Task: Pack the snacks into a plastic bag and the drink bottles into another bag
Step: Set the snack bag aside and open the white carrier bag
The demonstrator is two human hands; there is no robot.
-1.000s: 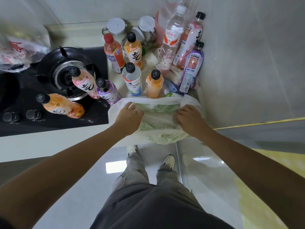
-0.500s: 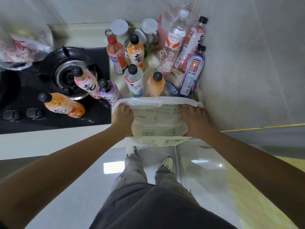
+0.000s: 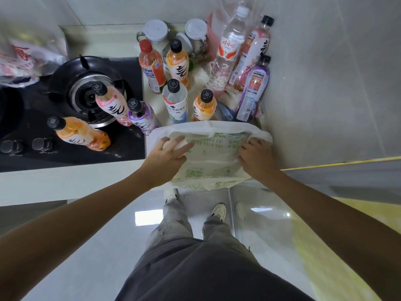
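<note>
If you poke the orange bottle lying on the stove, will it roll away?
Probably a bit: the orange bottle lies on its side on the smooth black stove top, and its body looks round. It looks full, so likely heavy and slow.

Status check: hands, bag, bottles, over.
Left hand open, flat on white green-printed plastic bag. Right hand gripping its right edge. No bottles visible inside; orange black-capped bottle stands nearest.

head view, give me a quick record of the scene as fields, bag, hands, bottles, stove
bag: white plastic bag with green print, at the counter edge, mouth spread open
left hand: fingers spread, resting on the bag's left side
right hand: fingers on the bag's right side
in the bag: no bottle seen
bottles on gas stove: three; the orange bottle is nearest its knobs
bottles on counter: eight behind the bag, beside the wall
</note>
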